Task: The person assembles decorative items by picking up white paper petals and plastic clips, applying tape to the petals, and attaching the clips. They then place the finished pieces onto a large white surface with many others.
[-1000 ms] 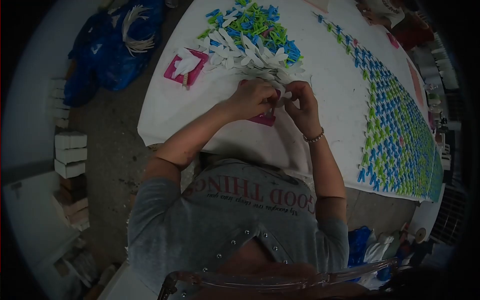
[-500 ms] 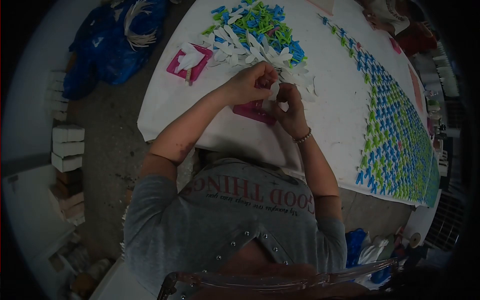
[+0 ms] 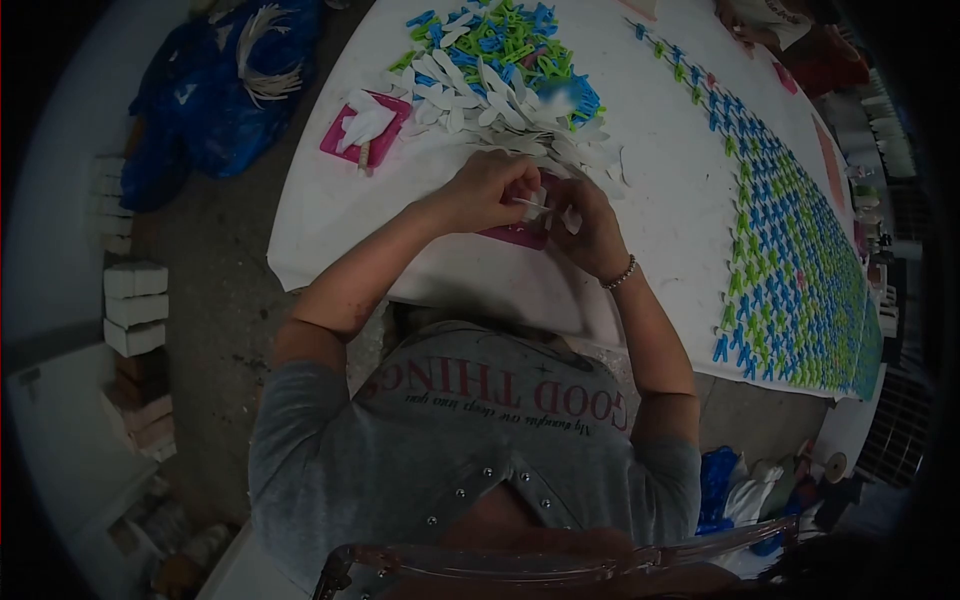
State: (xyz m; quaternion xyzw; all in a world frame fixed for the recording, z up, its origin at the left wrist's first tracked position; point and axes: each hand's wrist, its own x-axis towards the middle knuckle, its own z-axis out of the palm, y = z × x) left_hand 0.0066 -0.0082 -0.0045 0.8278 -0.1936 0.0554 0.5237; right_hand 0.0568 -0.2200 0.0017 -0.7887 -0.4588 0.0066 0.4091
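Both hands are held close together over a pink tray [image 3: 515, 236] near the table's front edge. My left hand [image 3: 490, 190] is closed in a pinch on a thin white petal-shaped piece [image 3: 533, 204]. The fingers of my right hand [image 3: 597, 232], with a beaded bracelet at its wrist, are curled around another small white piece [image 3: 571, 219]. Just beyond the hands lies a loose heap of flat white petal-shaped pieces [image 3: 500, 105]. My hands cover most of the tray.
Green and blue clothespins [image 3: 500, 40] are piled behind the white pieces. A second pink tray [image 3: 392, 108] holds a crumpled white thing [image 3: 365, 122] and a short stick. Rows of clothespins [image 3: 790, 270] cover the table's right side. Another person's hand [image 3: 740, 30] is at the far right.
My hands have come slightly nearer my body and their fingertips are a little further apart. A white piece now shows at my right fingers. The view has shifted slightly.
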